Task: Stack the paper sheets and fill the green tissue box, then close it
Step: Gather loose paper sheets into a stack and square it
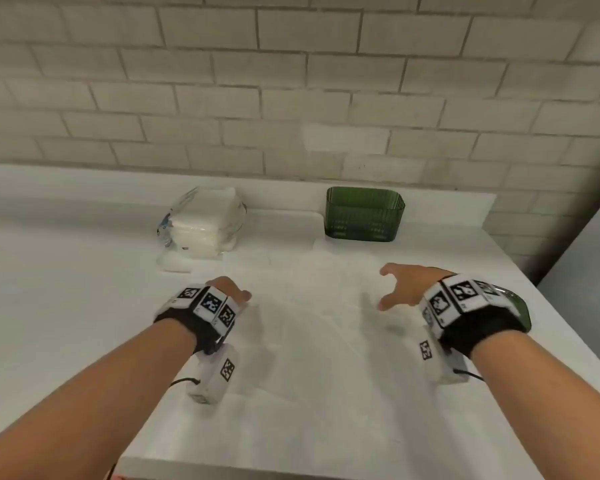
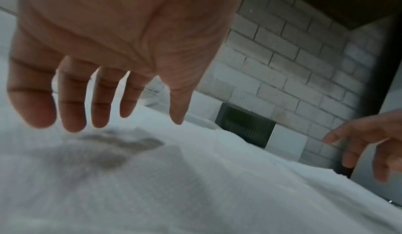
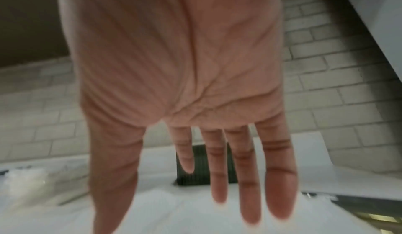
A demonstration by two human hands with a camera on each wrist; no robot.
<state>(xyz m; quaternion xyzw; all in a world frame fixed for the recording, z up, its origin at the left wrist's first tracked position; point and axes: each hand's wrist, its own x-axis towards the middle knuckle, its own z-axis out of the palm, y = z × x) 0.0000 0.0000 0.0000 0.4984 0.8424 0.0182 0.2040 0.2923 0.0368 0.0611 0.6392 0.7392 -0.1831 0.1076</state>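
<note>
A green ribbed tissue box stands with its top uncovered at the back of the white counter, against the brick wall. To its left sits a pack of white paper sheets in clear wrap. Loose white sheets lie spread flat over the middle of the counter. My left hand hovers just over their left part, fingers spread and holding nothing. My right hand hovers over their right side, fingers straight and apart, also holding nothing. In the right wrist view the box shows behind the fingers.
A dark green piece shows on the counter behind my right wrist; what it is I cannot tell. The counter ends at a front edge near me and a right edge past my right wrist. A low white ledge runs along the wall.
</note>
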